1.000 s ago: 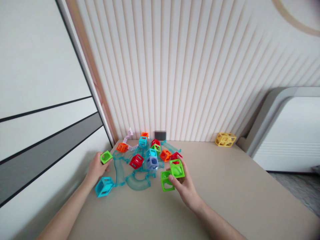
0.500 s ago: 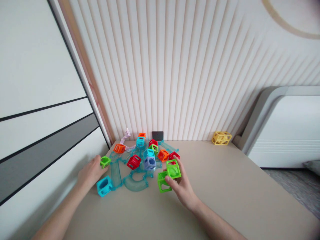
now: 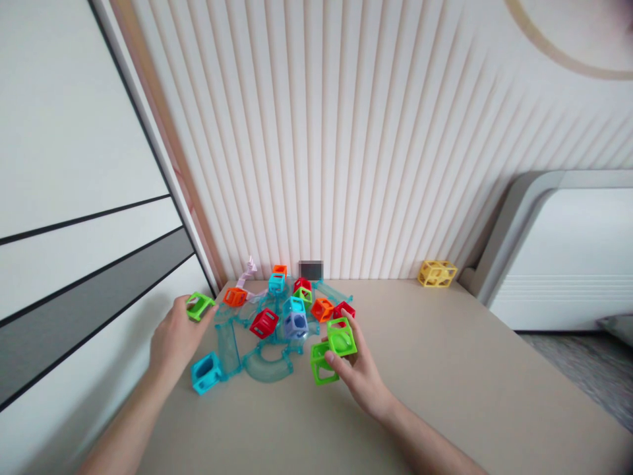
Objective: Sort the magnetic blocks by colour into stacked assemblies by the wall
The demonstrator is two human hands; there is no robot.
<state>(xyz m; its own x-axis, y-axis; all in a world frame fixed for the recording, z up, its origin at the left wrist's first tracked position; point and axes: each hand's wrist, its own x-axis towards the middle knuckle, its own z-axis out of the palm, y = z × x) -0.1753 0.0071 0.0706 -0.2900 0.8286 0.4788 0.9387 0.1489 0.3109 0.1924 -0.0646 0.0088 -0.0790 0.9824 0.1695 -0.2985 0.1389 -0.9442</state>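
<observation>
Holding a small green cube [image 3: 200,306] off the desk [image 3: 445,369], the left hand [image 3: 175,338] pinched it at the fingertips, while the right hand [image 3: 357,373] gripped a second green cube [image 3: 341,336] that touched a third green cube [image 3: 321,363] just below it; whether those two were clipped together could not be told. Between the hands lay a loose heap: a cyan cube [image 3: 206,373] just under the left hand, clear curved track pieces [image 3: 264,364], a red cube [image 3: 264,322], a lilac cube [image 3: 296,324] and an orange cube [image 3: 323,309] just beyond the right hand's fingers. Well off to the right of that hand, against the ribbed wall [image 3: 346,145], sat a yellow cube [image 3: 437,273]. The cubes looked like hollow frames of hard plastic with open windows, so they were probably very light and stiff, smooth enough to slip if squeezed at the corners, and best taken by two opposite faces or by hooking a finger through a window. The thin clear track seemed more likely to flex or crack and would want holding along its side rails. No brand, label or writing could be read on any piece; a small dark patch at the foot of the wall was blurred.
</observation>
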